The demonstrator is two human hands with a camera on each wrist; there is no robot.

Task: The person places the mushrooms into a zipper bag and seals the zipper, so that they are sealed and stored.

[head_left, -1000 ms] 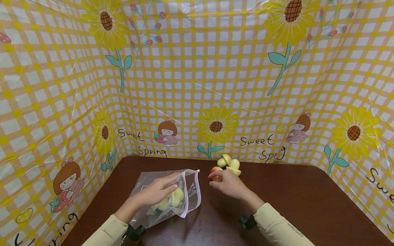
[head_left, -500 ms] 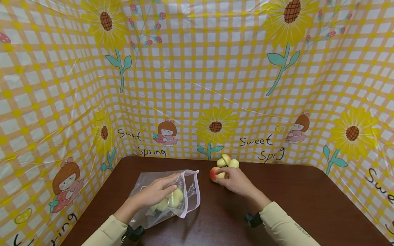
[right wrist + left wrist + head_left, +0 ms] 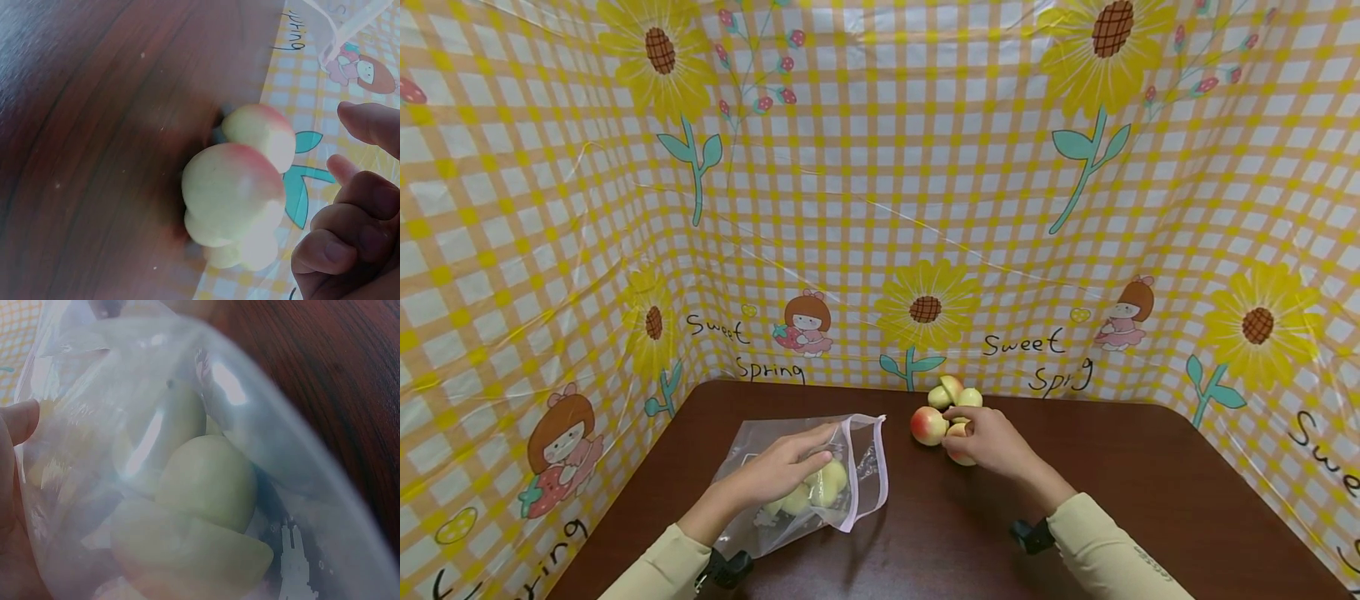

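My left hand (image 3: 786, 467) lies on the clear zip bag (image 3: 760, 533) with fingers extended; its lilac-edged mouth opens to the right. Several pale, peach-like fruits (image 3: 206, 481) show through the plastic in the left wrist view. My right hand (image 3: 1007, 446) is over the loose fruits, its outer fingers bent and a gap showing between its fingertips and the fruit in the right wrist view. Below it is a red-blushed fruit (image 3: 231, 187). Just left of that hand sits a round red-and-yellow peach-like fruit (image 3: 928, 427).
Behind the right hand, more pale fruits (image 3: 942, 396) cluster near the back edge of the dark wooden table (image 3: 1120, 475). A checked sunflower cloth (image 3: 865, 208) rises around the back and both sides.
My right hand has moved right and slightly nearer, off the round red fruit. Another fruit now shows beside it under my fingers. My left hand and the bag stay put.
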